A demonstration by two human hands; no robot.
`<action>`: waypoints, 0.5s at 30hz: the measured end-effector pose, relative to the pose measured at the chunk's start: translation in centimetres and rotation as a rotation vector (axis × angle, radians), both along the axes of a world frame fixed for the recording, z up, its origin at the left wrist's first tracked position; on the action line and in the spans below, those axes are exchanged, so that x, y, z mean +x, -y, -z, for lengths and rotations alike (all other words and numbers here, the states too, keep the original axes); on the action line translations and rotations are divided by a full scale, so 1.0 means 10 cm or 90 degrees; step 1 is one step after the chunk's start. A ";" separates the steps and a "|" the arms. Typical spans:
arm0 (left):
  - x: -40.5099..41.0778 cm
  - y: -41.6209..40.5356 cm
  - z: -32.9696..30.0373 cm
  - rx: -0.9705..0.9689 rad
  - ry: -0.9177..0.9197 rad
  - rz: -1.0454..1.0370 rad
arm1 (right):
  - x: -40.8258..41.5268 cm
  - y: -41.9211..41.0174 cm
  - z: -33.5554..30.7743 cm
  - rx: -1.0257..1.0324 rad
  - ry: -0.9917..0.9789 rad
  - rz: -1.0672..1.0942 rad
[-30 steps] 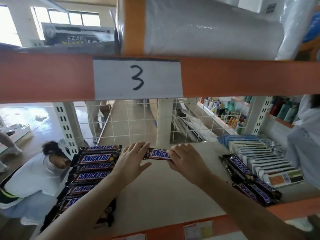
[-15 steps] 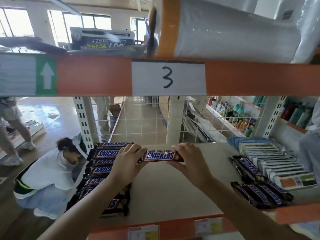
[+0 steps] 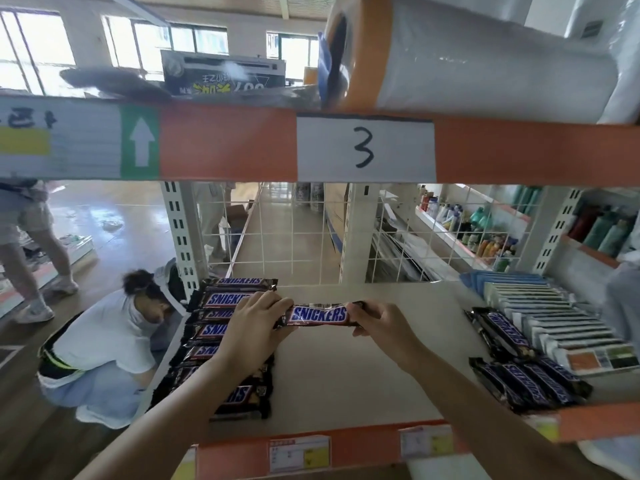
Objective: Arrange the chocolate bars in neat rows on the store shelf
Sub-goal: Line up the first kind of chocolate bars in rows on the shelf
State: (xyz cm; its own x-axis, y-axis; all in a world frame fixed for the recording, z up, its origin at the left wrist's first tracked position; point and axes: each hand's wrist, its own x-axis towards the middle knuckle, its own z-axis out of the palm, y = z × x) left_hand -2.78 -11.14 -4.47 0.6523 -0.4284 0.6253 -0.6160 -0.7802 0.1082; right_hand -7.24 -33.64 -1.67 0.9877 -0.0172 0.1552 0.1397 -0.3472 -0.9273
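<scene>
A Snickers bar (image 3: 318, 315) is held level over the middle of the cream shelf (image 3: 346, 382). My left hand (image 3: 254, 323) pinches its left end and my right hand (image 3: 381, 323) pinches its right end. A front-to-back row of Snickers bars (image 3: 221, 299) lies at the shelf's left side, partly hidden behind my left hand and forearm. More Snickers bars (image 3: 526, 379) lie loosely at the right front of the shelf.
A row of flat boxed packs (image 3: 554, 320) stands at the right. White wire mesh (image 3: 294, 237) backs the shelf. An orange beam marked 3 (image 3: 363, 147) crosses overhead. A person in white (image 3: 104, 344) crouches on the floor to the left.
The bar has been raised slightly and turned level, with both hands now gripping its ends. The camera has shifted left, so the shelf sits further right in view.
</scene>
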 end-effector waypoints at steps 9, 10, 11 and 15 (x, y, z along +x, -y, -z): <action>-0.19 0.00 -0.17 -0.280 -0.278 -0.051 | -0.02 -0.11 -0.08 0.169 -0.016 0.096; -0.21 0.00 -0.18 -0.344 -0.333 -0.057 | -0.02 -0.11 -0.09 0.178 -0.019 0.101; -0.22 -0.01 -0.20 -0.401 -0.381 -0.057 | -0.02 -0.11 -0.09 0.188 -0.024 0.105; -0.25 -0.07 -0.28 -0.522 -0.517 -0.032 | -0.03 -0.15 -0.11 0.219 -0.042 0.107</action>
